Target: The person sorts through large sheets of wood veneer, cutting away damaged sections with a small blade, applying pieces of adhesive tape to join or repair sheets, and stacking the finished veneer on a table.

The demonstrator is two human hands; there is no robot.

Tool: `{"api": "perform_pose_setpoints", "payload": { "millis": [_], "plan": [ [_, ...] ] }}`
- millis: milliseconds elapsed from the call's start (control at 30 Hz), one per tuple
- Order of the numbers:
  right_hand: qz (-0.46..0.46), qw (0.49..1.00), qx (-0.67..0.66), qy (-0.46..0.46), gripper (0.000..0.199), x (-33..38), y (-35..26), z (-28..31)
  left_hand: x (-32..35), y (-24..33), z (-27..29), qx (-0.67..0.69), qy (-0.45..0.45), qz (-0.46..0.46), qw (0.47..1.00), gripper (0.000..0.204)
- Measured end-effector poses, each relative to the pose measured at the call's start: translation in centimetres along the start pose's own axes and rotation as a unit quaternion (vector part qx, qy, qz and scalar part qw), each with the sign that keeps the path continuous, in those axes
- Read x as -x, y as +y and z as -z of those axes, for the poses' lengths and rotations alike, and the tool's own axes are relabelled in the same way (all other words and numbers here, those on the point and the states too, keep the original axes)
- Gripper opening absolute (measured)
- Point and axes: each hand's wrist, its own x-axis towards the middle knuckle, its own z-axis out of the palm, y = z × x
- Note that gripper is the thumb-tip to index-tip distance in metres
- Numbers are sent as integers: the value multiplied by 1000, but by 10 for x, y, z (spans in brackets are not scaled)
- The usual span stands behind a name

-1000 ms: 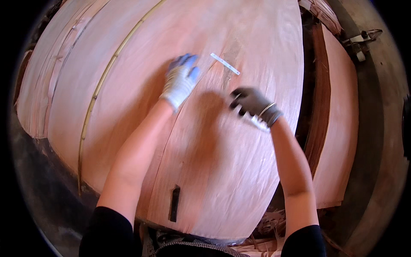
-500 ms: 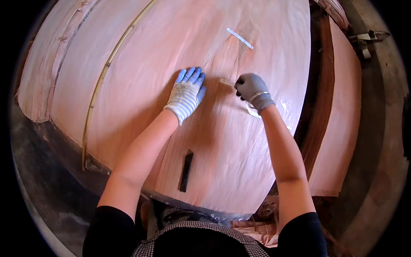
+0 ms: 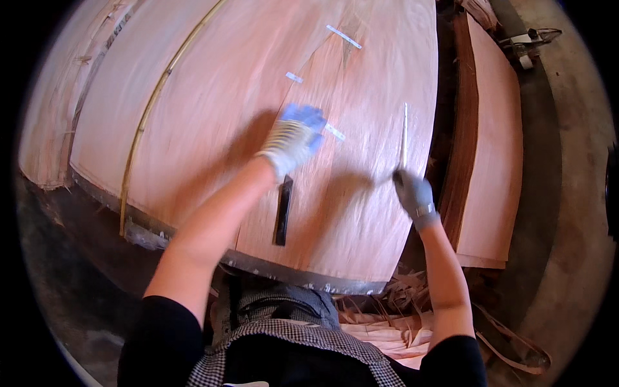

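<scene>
A large reddish wood veneer sheet (image 3: 213, 109) lies on a stack in front of me. My left hand (image 3: 293, 138), in a blue and white glove, presses flat on the sheet beside a short white tape strip (image 3: 334, 132). My right hand (image 3: 414, 193), in a grey glove, grips the lower end of a long thin pale strip (image 3: 404, 135) that stands up over the sheet's right part. Two more tape pieces (image 3: 343, 37) lie farther up along a split in the veneer. A narrow dark tool (image 3: 282, 209) rests on the sheet below my left hand.
A second veneer stack (image 3: 493, 142) lies to the right, past a dark gap. Veneer scraps and shavings (image 3: 400, 309) pile up at the near edge by my body. A pale edge line (image 3: 151, 106) runs along the sheet's left. A small object with a cord (image 3: 525, 45) sits top right.
My right hand has swung right and down, pulling away a long thin strip. My left hand shifted slightly toward me and stays flat on the veneer. The view moved closer.
</scene>
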Motion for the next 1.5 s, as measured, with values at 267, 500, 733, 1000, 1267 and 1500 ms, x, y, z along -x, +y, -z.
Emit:
{"api": "perform_pose_setpoints", "payload": {
  "millis": [267,500,733,1000,1267,1500],
  "plan": [
    [90,865,-253,-423,31,194,-140,-5,215,-12,48,-188,29,188,964,46],
    [-52,829,-476,-288,20,78,-247,-59,275,28,58,-149,27,207,966,51],
    [-106,865,-419,-253,20,50,-279,-112,298,50,52,-28,5,154,988,55],
    [-169,810,-441,-348,30,110,-205,-47,307,42,36,-117,-54,135,982,51],
    [-173,798,-527,-236,37,175,-135,-34,304,46,37,-147,-49,121,981,54],
    [-268,781,-513,-235,17,189,-119,-45,307,47,36,-194,-77,124,970,57]
  ]
}}
